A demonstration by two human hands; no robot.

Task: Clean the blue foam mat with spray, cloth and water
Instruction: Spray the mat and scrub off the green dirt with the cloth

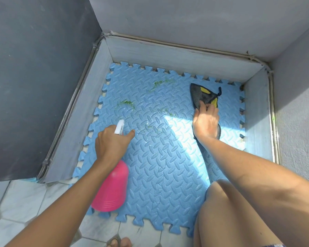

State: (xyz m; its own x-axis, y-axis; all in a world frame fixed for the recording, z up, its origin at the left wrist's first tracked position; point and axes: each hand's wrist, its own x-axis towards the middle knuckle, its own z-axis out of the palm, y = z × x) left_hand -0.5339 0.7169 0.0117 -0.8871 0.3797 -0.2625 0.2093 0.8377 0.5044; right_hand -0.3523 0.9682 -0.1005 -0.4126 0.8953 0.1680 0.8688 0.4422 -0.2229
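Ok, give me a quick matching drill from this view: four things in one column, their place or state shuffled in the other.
1 pink spray bottle
2 grey-and-yellow cloth
3 green smears
4 blue foam mat

A held on the mat by the right hand
B bordered by low grey walls
C gripped by the left hand, nozzle towards the mat
D on the mat's far half

Pairs: 1-C, 2-A, 3-D, 4-B

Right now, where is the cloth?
In the head view, the cloth lies on the right side of the mat, near its far right corner, gripped by the right hand; the left hand holds the bottle opposite.
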